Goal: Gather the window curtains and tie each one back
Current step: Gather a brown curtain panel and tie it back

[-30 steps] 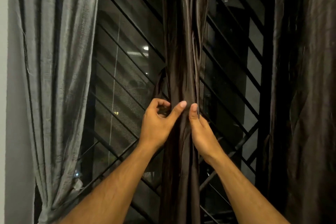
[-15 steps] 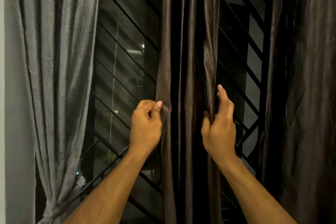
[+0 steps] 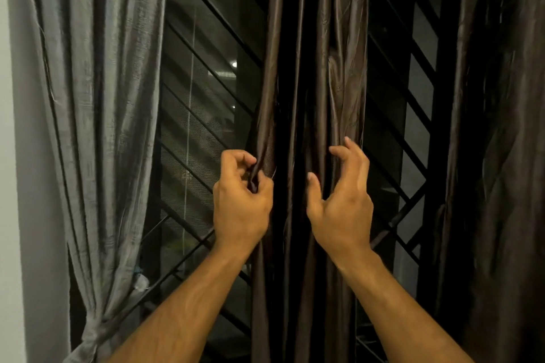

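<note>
A dark brown satin curtain hangs in loose folds down the middle of the window. My left hand pinches its left edge fold between thumb and curled fingers at mid height. My right hand reaches around the curtain's right side, fingers curved and spread against the right folds, thumb apart from the fingers. A grey curtain hangs at the left, gathered and tied back low down by a knot. Another dark brown curtain hangs at the right edge.
Behind the curtains is a dark window with a black diagonal metal grille and a mesh screen. A pale wall borders the grey curtain on the left.
The middle curtain went from a tight bunch to spread folds. My left hand keeps pinching the left edge. My right hand has moved lower and inward, its fingers now curved against the right folds.
</note>
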Tool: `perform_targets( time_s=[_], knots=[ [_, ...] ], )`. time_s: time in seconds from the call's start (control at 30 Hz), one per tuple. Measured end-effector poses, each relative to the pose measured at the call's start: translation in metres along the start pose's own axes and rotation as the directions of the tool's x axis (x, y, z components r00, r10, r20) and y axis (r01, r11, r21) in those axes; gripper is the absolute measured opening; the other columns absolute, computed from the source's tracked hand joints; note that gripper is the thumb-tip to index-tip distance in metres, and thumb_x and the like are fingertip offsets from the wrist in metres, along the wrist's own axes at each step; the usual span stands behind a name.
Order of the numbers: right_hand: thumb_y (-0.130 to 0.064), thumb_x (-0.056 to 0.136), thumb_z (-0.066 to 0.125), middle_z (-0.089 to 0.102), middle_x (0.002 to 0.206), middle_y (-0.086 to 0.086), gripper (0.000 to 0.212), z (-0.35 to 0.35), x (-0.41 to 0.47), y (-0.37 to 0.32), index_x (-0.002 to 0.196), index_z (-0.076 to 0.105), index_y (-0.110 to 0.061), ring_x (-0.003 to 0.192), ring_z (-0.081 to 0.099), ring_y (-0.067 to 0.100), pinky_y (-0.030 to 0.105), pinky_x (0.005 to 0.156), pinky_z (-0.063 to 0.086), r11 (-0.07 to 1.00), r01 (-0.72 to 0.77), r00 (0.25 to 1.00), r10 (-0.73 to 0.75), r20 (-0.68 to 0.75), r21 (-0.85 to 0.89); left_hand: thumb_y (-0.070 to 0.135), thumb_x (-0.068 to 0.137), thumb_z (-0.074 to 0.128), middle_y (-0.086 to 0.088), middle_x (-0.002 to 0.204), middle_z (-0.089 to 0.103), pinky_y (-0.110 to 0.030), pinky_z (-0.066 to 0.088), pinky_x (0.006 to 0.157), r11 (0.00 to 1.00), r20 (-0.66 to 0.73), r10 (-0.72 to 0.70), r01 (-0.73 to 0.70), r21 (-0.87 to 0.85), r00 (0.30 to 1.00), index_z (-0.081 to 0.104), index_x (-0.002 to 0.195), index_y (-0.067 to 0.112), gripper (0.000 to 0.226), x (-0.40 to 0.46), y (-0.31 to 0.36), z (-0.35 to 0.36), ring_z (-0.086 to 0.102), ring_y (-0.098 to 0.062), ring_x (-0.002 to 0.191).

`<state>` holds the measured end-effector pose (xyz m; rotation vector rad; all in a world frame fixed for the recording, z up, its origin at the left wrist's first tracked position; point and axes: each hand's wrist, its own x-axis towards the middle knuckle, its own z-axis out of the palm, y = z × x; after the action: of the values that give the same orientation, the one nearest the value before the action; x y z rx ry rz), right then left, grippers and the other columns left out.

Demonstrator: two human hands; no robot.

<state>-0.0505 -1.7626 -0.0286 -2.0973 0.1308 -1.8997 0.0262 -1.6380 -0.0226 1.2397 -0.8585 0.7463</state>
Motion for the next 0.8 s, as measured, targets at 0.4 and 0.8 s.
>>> perform_targets(
  time_s=[0.4, 0.8],
  knots=[
    [-0.044, 0.1, 0.06, 0.029, 0.166, -0.009, 0.034, 0.016, 0.008, -0.029, 0.12, 0.072, -0.02, 0.142, 0.043, 0.01, 0.04, 0.1, 0.055, 0.97, -0.107, 0.961, 0.157, 0.228, -0.216, -0.008, 0.092, 0.055, 0.004, 0.12, 0.065, -0.003, 0.046, 0.087, 0.977, 0.09, 0.113, -0.127, 0.173, 0.99, 0.077, 0.104, 0.006, 0.028, -0.013, -0.007, -0.01, 0.063, 0.001, 0.106],
    [-0.042, 0.103, 0.058, 0.049, 0.157, -0.001, 0.029, 0.025, 0.009, -0.052, 0.097, 0.081, -0.026, 0.152, 0.018, -0.002, 0.015, 0.109, 0.019, 0.852, -0.414, 0.852, 0.237, 0.467, 0.321, 0.01, 0.104, 0.054, 0.022, 0.134, 0.051, -0.003, 0.038, 0.101, 0.992, 0.195, 0.004, -0.029, 0.126, 0.981, 0.049, 0.145, 0.027, 0.045, -0.018, -0.007, -0.012, 0.047, 0.016, 0.126]
  ],
)
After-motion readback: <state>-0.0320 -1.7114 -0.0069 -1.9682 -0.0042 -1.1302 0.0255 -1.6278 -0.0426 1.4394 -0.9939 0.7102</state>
